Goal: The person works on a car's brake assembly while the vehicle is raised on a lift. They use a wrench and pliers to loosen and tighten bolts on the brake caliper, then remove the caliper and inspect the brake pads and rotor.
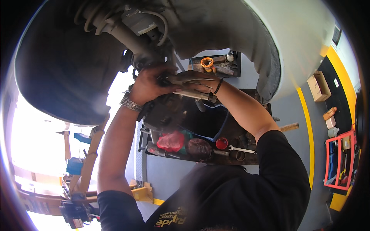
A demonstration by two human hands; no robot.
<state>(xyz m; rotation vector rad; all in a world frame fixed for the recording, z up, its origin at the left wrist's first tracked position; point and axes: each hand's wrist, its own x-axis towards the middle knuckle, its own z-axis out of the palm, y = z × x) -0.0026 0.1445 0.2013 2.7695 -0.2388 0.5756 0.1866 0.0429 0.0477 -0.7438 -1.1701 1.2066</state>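
Note:
My left hand (151, 84), below a metal watch (131, 102), is closed at the lower end of a dusty strut (129, 36) with a coil spring (94, 17). What its fingers grip is hidden. My right hand (198, 81), with a dark beaded bracelet (218, 87), reaches in from the right and meets the left one. Its fingers are closed about a pale metal bar (192, 94) that runs sideways between the hands; its exact kind is unclear. Just beneath my hands is a dark, greasy hub assembly (163, 113).
The wheel arch liner (61, 65) and pale body panel (296, 42) enclose my arms. A tool cart below bears a red cloth (170, 141), a combination wrench (243, 149) and a red lid (222, 143). An orange tub (207, 64) stands beyond; a red rack (340, 159) is at right.

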